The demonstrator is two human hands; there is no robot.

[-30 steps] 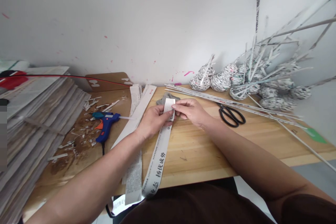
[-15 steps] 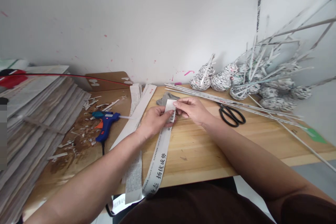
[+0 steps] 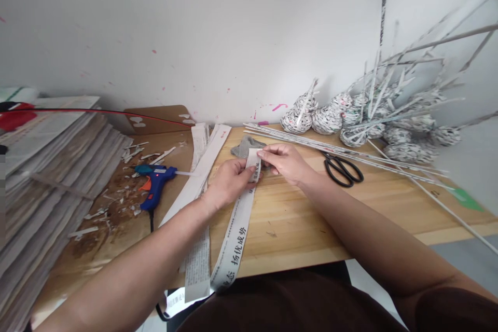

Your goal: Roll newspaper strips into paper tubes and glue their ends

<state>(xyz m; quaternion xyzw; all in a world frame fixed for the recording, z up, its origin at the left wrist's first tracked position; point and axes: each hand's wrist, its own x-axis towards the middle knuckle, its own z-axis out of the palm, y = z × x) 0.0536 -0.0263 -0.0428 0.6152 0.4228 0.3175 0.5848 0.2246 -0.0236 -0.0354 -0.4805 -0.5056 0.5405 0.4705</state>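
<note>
A long newspaper strip (image 3: 240, 228) runs from between my hands down over the table's front edge, where it curls. My left hand (image 3: 231, 180) is closed on the strip near its top end, thumb on the printed face. At the top right corner of that end, my right hand (image 3: 280, 161) pinches the paper between thumb and fingers. Right behind the strip's end lies a crumpled grey cloth (image 3: 244, 145). More cut paper strips (image 3: 197, 257) lie to the left of my left hand, partly under my forearm.
A blue glue gun (image 3: 156, 187) and paper scraps lie on the left, beside a tall newspaper stack (image 3: 50, 166). Black scissors (image 3: 344, 170), thin paper rods (image 3: 307, 141) and several woven paper shapes (image 3: 327, 120) are on the right.
The strip's top end now lies flatter, with more of its print showing near my left thumb. Both hands keep their hold, and the view has shifted slightly.
</note>
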